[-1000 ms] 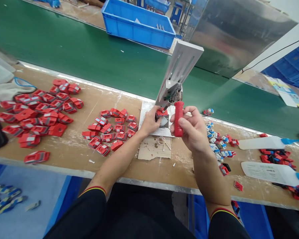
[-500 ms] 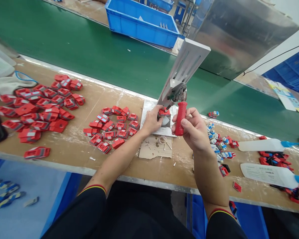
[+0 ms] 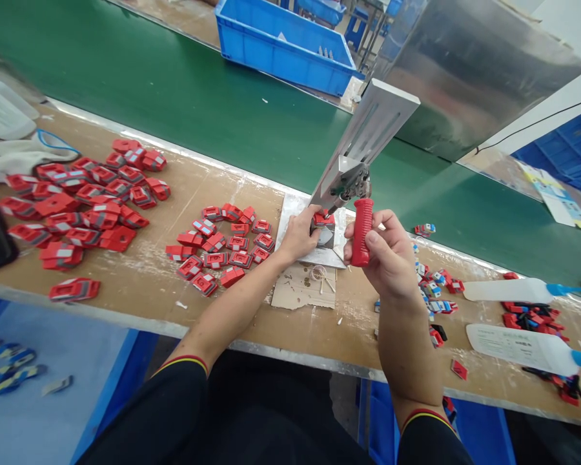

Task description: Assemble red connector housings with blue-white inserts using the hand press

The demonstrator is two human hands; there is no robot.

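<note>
A toggle clamp press (image 3: 351, 184) with a slotted metal upright stands on a pale base plate (image 3: 290, 210). My right hand (image 3: 390, 258) is closed around its red ribbed handle (image 3: 363, 232), which points downward. My left hand (image 3: 297, 236) reaches to the foot of the upright, thumb and fingers closed about a red and grey toy car part (image 3: 324, 220) under the clamp's tip. Its fingertips are partly hidden. In front of the base lies a piece of cardboard (image 3: 295, 287) with a small clear ring and cotton swabs on it.
Red toy car parts lie in a large pile (image 3: 91, 200) and a smaller group (image 3: 223, 245) at left. White-and-blue pieces (image 3: 436, 287) and two plastic bottles (image 3: 506, 290) are at right. Behind runs a green belt (image 3: 174, 97), with a blue crate (image 3: 281, 55) beyond.
The whole view has shifted slightly, so the press and both hands appear a little farther right. Both hands keep their holds; the handle's position looks nearly the same.
</note>
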